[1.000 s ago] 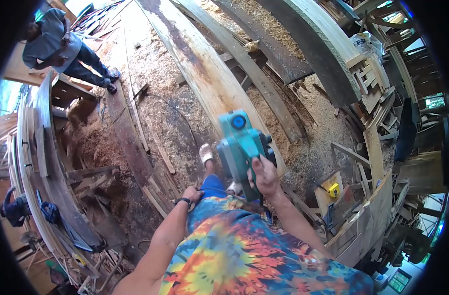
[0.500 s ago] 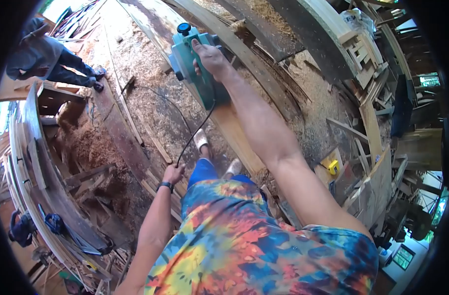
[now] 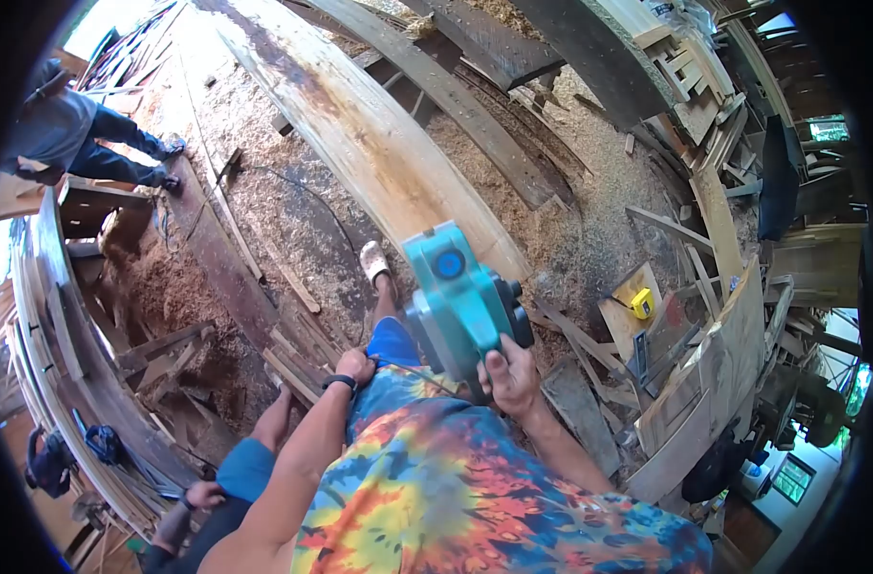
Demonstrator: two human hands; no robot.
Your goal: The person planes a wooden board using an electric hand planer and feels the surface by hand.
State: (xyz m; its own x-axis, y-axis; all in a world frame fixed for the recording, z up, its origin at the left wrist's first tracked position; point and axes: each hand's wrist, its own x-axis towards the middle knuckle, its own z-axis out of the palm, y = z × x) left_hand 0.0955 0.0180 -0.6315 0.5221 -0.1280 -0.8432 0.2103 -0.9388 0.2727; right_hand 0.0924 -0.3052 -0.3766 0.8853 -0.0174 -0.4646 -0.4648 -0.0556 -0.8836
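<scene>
Before us lies the plank (image 3: 360, 143), the planer (image 3: 470, 311) at its near end, a tape measure (image 3: 642, 303) to the right.

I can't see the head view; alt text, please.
Right hand gripping a teal power tool by the near end of a long board; left hand beside blue shorts. Wood shavings litter the ground; two other people partly visible at left.

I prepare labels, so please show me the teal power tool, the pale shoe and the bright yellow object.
Teal power tool (image 3: 467, 308), head view: top casing.
Pale shoe (image 3: 371, 258), head view: upper.
Bright yellow object (image 3: 642, 304), head view: visible face.
</scene>
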